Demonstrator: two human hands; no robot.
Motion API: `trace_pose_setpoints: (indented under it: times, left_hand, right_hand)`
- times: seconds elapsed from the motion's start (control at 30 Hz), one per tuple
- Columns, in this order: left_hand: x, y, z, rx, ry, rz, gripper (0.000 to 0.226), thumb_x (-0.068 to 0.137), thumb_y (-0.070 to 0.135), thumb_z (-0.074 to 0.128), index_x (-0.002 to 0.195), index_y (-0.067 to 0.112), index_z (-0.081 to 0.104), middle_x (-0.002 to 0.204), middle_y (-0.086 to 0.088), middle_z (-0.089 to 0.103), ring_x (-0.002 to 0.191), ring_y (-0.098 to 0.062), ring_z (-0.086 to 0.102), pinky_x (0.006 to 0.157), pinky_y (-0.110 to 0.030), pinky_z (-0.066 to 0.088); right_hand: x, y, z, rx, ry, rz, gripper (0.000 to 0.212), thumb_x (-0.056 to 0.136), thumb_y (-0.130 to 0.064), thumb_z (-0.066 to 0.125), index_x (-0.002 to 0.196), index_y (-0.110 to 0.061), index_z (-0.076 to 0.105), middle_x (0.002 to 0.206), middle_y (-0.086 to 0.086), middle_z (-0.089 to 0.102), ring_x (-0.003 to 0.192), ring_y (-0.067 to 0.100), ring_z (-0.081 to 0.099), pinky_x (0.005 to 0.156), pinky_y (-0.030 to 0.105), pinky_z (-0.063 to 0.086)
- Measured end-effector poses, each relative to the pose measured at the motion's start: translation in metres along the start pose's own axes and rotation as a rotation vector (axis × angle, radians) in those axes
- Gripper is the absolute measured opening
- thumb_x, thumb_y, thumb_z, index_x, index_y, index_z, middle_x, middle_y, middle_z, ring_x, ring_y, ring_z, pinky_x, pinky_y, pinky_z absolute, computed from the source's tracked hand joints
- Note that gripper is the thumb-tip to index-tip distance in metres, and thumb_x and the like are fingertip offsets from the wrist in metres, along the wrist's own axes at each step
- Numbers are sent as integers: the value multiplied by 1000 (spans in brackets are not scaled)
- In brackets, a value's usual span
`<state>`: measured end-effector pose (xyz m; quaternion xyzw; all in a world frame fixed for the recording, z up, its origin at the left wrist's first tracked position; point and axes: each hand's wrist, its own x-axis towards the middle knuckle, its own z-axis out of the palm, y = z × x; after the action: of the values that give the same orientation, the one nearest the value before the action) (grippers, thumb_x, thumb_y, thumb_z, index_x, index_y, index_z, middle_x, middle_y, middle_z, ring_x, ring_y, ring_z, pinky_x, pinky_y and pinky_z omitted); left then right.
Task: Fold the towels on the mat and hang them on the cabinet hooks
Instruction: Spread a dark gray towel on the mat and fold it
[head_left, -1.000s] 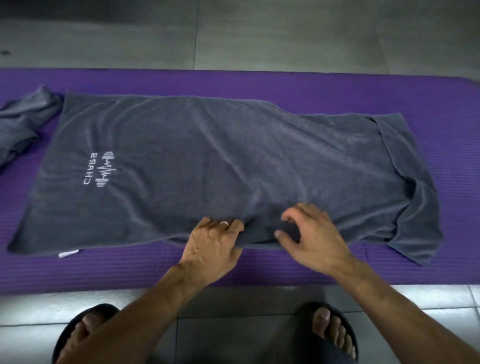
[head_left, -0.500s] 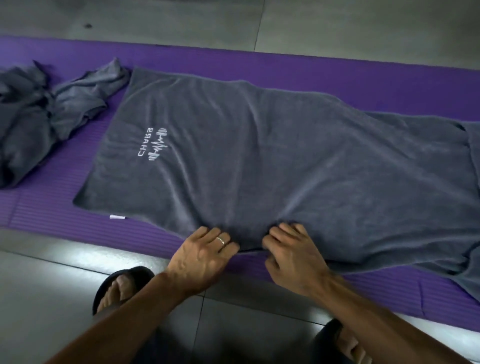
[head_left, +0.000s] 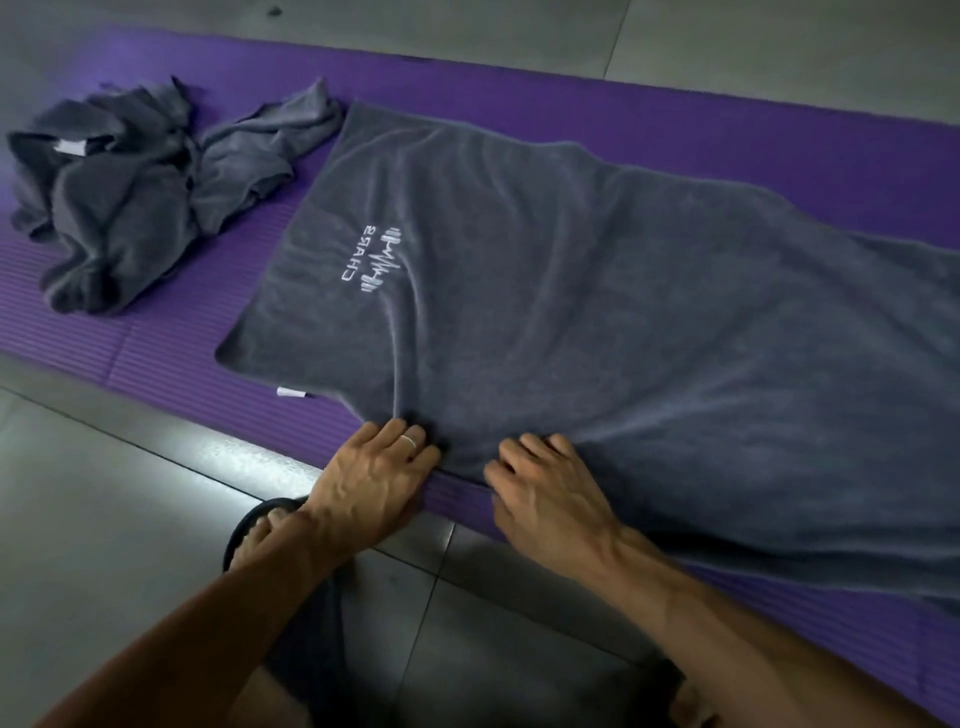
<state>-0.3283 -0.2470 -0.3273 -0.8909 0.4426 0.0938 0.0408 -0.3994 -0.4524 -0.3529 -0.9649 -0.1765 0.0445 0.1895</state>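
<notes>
The grey towel (head_left: 597, 322) lies spread lengthwise on the purple mat (head_left: 727, 135), its right end running out of frame. A white logo with lettering (head_left: 374, 260) is printed near its left end, and a small white tag (head_left: 290, 392) projects from the near edge close to the left corner. The cloth shows shallow wrinkles that radiate from the near edge, where both hands meet it.

The left hand (head_left: 374, 478) rests at the near edge of the towel. Its fingers are curled with the tips tucked into the cloth, gripping the hem; a ring (head_left: 409, 440) sits on one finger. The right hand (head_left: 550, 493) lies just beside it, also at the near edge, with its fingers bent and the tips pressed into the fabric. Whether the right hand pinches the hem or only presses on it cannot be determined.

A second grey towel (head_left: 130, 197) lies crumpled in a heap on the left part of the mat, one fold reaching toward the far left corner of the spread towel.

The mat lies on a grey tiled floor (head_left: 104, 519). A foot in a dark sandal (head_left: 260, 530) stands on the floor beneath the left forearm.
</notes>
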Motion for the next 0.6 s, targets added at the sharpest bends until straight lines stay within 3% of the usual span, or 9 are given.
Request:
trace_pose_setpoints:
  times: [0.1,0.2,0.37,0.5,0.6]
  left_hand:
    - [9,12,-9,-18,32,-7,26,75,33,52,92,15,62,91,-6,59,82,-25,53,75,-38,41]
    - [30,41,-14,-89,41,88,32,74,35,57,99,16,63,100,-5,62,88,-24,54,78,-37,45]
    - [72,115,-6,-178,131,371,32,74,25,65,105,16,63,103,-6,63,93,-26,58,79,-38,47]
    - [102,180,-4,-149,120,663,29,74,22,65,103,21,66,103,-1,62,95,-22,56,80,-34,42]
    - [126,215,-4,-127,77,675,35,73,19,66,107,23,62,103,2,59,93,-20,53,79,-33,39]
  right_hand:
    - [-5,8,-2,65,45,-9,20,75,-36,68,77,-19,57,81,-1,56,76,17,52,69,34,42]
    - [-25,20,-10,124,131,108,18,83,-35,58,83,-17,58,85,0,57,80,19,52,74,33,40]
    - [-104,56,-27,24,417,543,17,87,-23,48,94,-12,60,96,8,61,89,29,53,75,42,40]
    - [-185,76,-37,-157,492,896,19,83,-24,45,90,-11,58,89,11,57,85,32,48,73,42,34]
    - [-235,70,-40,-215,481,1086,26,76,-26,44,92,-11,59,90,11,57,85,32,48,73,43,38]
